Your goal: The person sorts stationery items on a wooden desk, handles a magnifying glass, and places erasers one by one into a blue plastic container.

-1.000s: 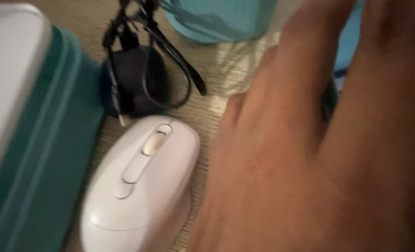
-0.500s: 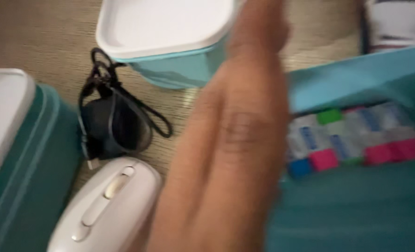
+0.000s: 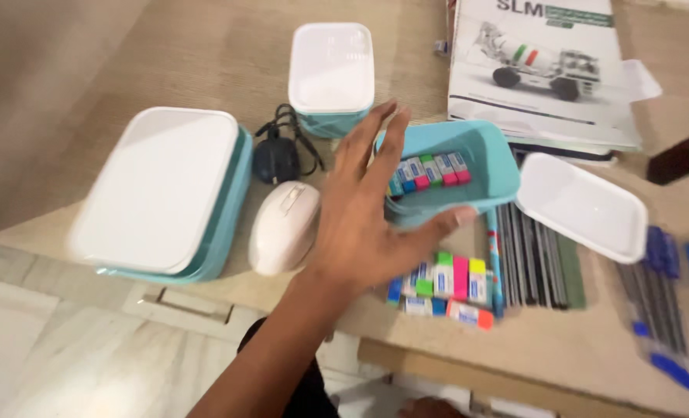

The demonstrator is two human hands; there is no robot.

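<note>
Spreading its fingers wide and gripping nothing, the left hand [image 3: 367, 224] hovers against the open tub [image 3: 480, 166], thumb under the tub's near wall. Inside lies a row of about six erasers [image 3: 429, 172]; roughly nine more erasers [image 3: 445, 285] lie loose just below. Two lidded tubs [image 3: 166, 193] [image 3: 331, 77], one mouse [image 3: 284, 227], one lid [image 3: 580, 205] and pencils [image 3: 534, 263] surround it.

Wooden table [image 3: 166, 70] with boxes, mouse, erasers
</note>
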